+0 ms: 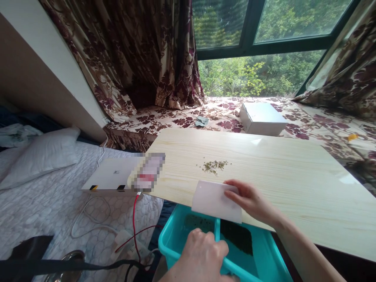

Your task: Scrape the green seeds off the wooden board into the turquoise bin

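Head view, items recorded from largest to smallest. Bed [44,203] with a white quilted cover occupies the lower left, a white pillow [41,154] lying on it near the wall. Light wooden board [264,172] runs across the middle of the frame, its near edge overhanging a turquoise bin [173,239]. Behind the board, a floral-covered window seat [176,117] carries a white box [261,117], with patterned curtains [132,51] hanging at either side of the window.

Turquoise bin sits directly below the board's near edge; a dividing wall splits it into two compartments, and dark granular matter lies on the floor of each, more of it in the right one. Left hand [202,254] is closed over the bin's central divider at the near side, gripping it. White card [216,200] stands at the board's near edge, just above the bin, tilted slightly. Right hand [249,199] pinches the card's right side, fingers closed on it.

Small scatter of greenish grains [214,165] lies on the board, a little beyond the card and apart from it. Red cable [133,223] runs down from the board's left end onto the bed.
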The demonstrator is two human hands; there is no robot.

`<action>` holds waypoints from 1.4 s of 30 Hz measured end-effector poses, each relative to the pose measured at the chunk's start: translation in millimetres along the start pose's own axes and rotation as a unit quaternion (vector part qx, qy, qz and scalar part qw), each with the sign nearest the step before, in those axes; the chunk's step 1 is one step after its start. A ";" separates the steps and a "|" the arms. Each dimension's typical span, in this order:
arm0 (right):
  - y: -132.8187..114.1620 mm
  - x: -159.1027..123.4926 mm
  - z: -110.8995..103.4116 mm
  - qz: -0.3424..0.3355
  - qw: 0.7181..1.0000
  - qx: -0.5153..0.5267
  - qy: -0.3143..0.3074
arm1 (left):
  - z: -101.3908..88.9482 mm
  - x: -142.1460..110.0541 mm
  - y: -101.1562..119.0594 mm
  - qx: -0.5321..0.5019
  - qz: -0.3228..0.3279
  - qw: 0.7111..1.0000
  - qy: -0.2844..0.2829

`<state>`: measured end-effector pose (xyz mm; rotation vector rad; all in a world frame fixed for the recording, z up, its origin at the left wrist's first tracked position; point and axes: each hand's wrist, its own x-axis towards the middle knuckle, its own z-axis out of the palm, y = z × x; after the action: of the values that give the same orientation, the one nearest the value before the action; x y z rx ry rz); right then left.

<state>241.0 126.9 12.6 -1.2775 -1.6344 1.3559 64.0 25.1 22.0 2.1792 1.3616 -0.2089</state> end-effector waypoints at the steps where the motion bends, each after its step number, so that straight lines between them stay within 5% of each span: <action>1: 1.2 -1.0 -8.5 -0.008 0.999 0.005 0.034 | 1.3 -0.9 -3.3 0.001 -0.005 1.000 0.002; 5: 11.8 3.0 -48.6 -0.033 0.967 -0.010 0.254 | 9.8 -4.4 -21.5 0.013 -0.025 1.000 0.000; 8: 14.3 7.6 -63.3 -0.044 0.949 -0.054 0.308 | 17.5 -6.4 -36.1 0.017 -0.049 0.999 0.014; 18: 8.6 21.9 -40.9 -0.105 0.952 -0.144 0.251 | 22.2 -4.1 -49.6 0.009 -0.048 0.997 0.052; 42: -3.0 -1.1 -48.3 -0.102 0.950 -0.198 0.217 | 19.5 -8.7 -45.2 -0.022 -0.064 0.996 0.056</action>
<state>284.5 141.7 27.8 -1.4566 -1.7037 0.5787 23.7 22.9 -7.5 2.0973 1.5558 -0.1049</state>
